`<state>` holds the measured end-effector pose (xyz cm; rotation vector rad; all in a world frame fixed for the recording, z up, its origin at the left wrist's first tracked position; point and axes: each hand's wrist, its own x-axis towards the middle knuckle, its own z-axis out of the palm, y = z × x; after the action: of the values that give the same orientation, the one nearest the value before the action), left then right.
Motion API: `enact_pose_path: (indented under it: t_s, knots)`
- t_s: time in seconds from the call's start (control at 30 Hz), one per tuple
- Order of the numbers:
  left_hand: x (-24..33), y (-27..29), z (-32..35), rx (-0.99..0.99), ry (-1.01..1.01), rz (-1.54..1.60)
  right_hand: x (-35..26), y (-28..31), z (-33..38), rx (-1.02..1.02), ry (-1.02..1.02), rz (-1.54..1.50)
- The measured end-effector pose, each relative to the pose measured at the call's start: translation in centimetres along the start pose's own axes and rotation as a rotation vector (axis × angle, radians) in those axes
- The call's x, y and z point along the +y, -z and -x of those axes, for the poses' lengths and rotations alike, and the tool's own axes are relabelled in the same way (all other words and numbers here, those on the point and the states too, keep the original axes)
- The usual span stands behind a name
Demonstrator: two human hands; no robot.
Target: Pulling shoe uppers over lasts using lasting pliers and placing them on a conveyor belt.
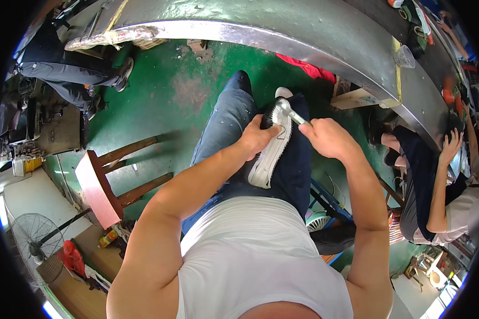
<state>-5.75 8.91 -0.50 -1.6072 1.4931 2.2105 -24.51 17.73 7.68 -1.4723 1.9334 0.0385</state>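
Two-handed work on a shoe, as I view it from my remote post. The shoe (267, 167) lies across the seated person's trousered thighs (218, 127), its white sole (274, 154) turned up and its far end pointing away from the body. I find the left hand (258, 137) curled firmly about the shoe's left side, thumb over the sole. The right hand (326, 137) is closed in a fist around the handle of a hammer (295, 116); the metal head lies over the sole's far end, though whether it touches I cannot tell. Surroundings: beyond the knees I note a metal-edged bench (239, 32) and a red cloth (310, 67) below its edge; to the left, a wooden stool (97, 191) on the green floor (159, 90).
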Motion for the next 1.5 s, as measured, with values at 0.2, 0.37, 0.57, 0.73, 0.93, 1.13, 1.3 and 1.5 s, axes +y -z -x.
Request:
enact_pose_path:
  t_s: [0.2, 0.37, 0.57, 0.73, 0.93, 1.13, 1.3, 1.5]
  knots:
    - [-1.2, 0.4, -0.4, -0.05, -0.031, 0.023, -0.2, -2.4, 0.6, 0.052, 0.059, -0.009]
    - [-0.7, 0.3, -0.1, -0.065, -0.062, -0.107, 0.6, -4.5, 1.0, 0.031, 0.045, -0.321]
    - [0.1, 2.9, -2.2, -0.245, 0.162, -0.109, 2.0, -4.0, 5.0, -0.157, -0.109, -0.658]
    - [1.0, 2.9, -2.2, -0.325, 0.243, -0.158, 0.1, -6.3, 7.6, -0.032, 0.265, -0.263]
    - [0.5, 2.5, -1.7, -0.268, 0.217, -0.186, -3.7, -4.9, 6.1, -0.004, 0.237, 0.324]
    - [-0.2, 3.5, -2.4, -0.384, 0.159, -0.057, -0.7, -10.6, 4.9, 0.18, 0.188, -0.27]
    - [-0.2, 2.3, -1.6, -0.317, 0.043, -0.113, 0.2, -11.3, 8.6, 0.137, 0.002, -0.372]
    - [-3.4, 1.6, 1.4, -0.497, -0.131, 0.107, 0.5, -12.5, 10.6, 0.149, 0.0, -0.221]
